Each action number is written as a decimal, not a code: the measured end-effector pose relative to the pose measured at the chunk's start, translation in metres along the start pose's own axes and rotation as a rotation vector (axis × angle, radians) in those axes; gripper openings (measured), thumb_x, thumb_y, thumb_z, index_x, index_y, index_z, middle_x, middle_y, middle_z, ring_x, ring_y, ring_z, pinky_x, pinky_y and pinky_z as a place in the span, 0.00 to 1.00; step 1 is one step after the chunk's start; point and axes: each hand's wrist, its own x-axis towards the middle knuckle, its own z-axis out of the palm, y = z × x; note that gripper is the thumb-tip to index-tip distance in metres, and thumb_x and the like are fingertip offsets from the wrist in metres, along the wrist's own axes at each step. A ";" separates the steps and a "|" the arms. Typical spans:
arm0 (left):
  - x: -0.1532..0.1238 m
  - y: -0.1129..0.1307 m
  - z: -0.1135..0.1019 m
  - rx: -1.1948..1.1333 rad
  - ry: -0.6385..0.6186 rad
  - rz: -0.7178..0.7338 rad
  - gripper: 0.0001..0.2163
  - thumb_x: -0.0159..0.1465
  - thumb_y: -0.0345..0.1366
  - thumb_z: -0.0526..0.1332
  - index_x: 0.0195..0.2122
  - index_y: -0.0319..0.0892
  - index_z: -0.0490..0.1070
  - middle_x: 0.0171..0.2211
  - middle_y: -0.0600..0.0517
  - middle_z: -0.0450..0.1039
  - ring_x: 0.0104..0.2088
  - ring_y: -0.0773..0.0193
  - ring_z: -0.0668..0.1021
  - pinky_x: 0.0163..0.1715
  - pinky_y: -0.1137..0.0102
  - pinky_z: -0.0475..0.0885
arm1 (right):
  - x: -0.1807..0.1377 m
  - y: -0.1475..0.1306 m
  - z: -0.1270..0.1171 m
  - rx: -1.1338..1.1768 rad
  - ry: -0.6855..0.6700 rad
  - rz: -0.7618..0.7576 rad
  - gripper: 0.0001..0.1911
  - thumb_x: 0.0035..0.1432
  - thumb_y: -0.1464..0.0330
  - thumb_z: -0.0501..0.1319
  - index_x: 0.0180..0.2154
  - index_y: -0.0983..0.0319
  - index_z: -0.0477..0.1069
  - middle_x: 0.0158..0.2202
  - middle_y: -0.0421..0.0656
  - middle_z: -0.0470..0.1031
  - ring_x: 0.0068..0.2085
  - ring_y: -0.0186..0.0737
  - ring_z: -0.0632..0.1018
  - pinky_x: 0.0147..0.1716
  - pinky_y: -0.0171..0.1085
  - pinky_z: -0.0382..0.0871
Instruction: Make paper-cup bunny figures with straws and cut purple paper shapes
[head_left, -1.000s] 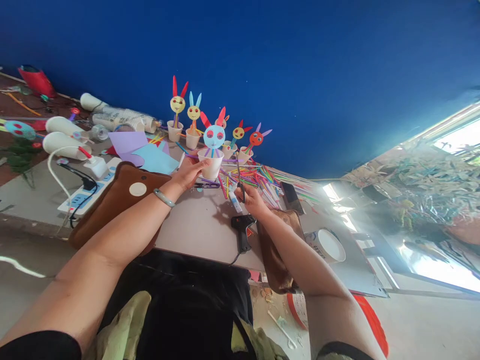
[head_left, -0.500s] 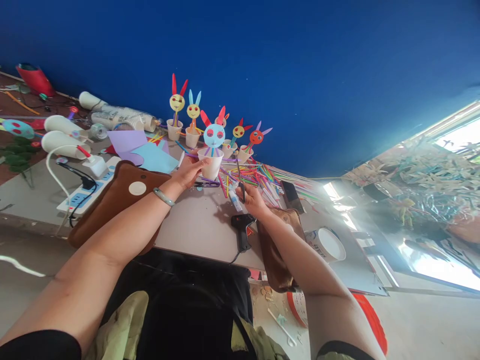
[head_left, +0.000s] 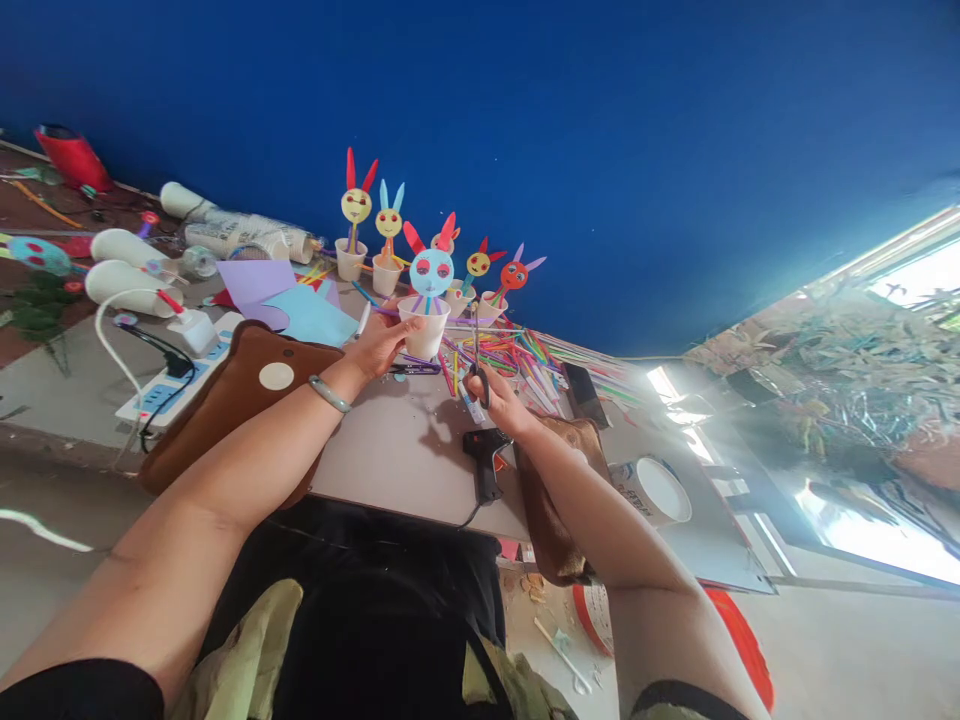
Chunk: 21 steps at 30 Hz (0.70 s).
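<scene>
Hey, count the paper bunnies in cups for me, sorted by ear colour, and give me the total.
Red-eared bunnies: 4
Blue-eared bunny: 1
Purple-eared bunny: 1
Total: 6

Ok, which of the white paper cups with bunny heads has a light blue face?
The white paper cup held by the left hand, nearest the person; the cups behind it carry yellow or orange-red faces.
</scene>
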 end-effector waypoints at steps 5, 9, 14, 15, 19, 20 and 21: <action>0.001 0.000 0.000 -0.020 -0.011 0.007 0.27 0.47 0.46 0.78 0.46 0.40 0.77 0.42 0.45 0.81 0.48 0.54 0.81 0.44 0.66 0.75 | 0.003 0.001 0.000 0.017 0.031 0.029 0.33 0.59 0.35 0.50 0.27 0.58 0.59 0.27 0.38 0.60 0.30 0.37 0.62 0.32 0.39 0.56; 0.001 -0.001 -0.001 -0.009 -0.029 -0.001 0.27 0.48 0.46 0.78 0.46 0.40 0.77 0.44 0.44 0.81 0.49 0.52 0.80 0.46 0.64 0.76 | 0.004 0.001 -0.002 0.043 0.049 0.048 0.32 0.58 0.35 0.52 0.28 0.58 0.60 0.26 0.38 0.60 0.31 0.38 0.63 0.31 0.39 0.56; 0.000 -0.001 -0.001 -0.014 -0.021 -0.016 0.28 0.47 0.46 0.78 0.47 0.40 0.77 0.45 0.44 0.81 0.49 0.51 0.80 0.46 0.63 0.76 | 0.004 0.001 -0.003 0.066 0.056 0.040 0.31 0.59 0.37 0.53 0.28 0.58 0.60 0.26 0.38 0.60 0.31 0.38 0.62 0.31 0.38 0.57; 0.000 -0.001 -0.001 -0.017 -0.020 -0.016 0.28 0.47 0.46 0.78 0.47 0.40 0.77 0.45 0.44 0.81 0.49 0.52 0.80 0.46 0.64 0.76 | 0.003 0.002 -0.003 0.061 0.055 0.040 0.31 0.59 0.37 0.53 0.28 0.58 0.60 0.26 0.38 0.60 0.31 0.38 0.63 0.31 0.38 0.57; -0.001 0.000 0.000 -0.029 -0.007 -0.012 0.27 0.47 0.45 0.78 0.46 0.40 0.77 0.45 0.45 0.81 0.47 0.53 0.81 0.44 0.65 0.76 | 0.002 0.002 -0.003 0.045 0.051 0.052 0.31 0.59 0.37 0.53 0.28 0.58 0.61 0.26 0.38 0.61 0.31 0.38 0.63 0.31 0.38 0.58; -0.001 0.000 0.000 -0.029 -0.002 -0.016 0.27 0.47 0.45 0.78 0.46 0.40 0.78 0.45 0.45 0.81 0.47 0.53 0.81 0.44 0.65 0.76 | 0.002 0.002 -0.004 0.049 0.053 0.055 0.31 0.58 0.36 0.53 0.28 0.58 0.61 0.26 0.38 0.61 0.31 0.38 0.63 0.31 0.38 0.58; -0.001 0.001 0.000 -0.028 0.000 -0.023 0.27 0.47 0.45 0.78 0.46 0.40 0.78 0.44 0.45 0.81 0.47 0.53 0.81 0.44 0.65 0.77 | 0.001 0.001 -0.004 0.056 0.057 0.057 0.31 0.58 0.36 0.53 0.28 0.58 0.61 0.26 0.38 0.61 0.31 0.38 0.63 0.31 0.38 0.58</action>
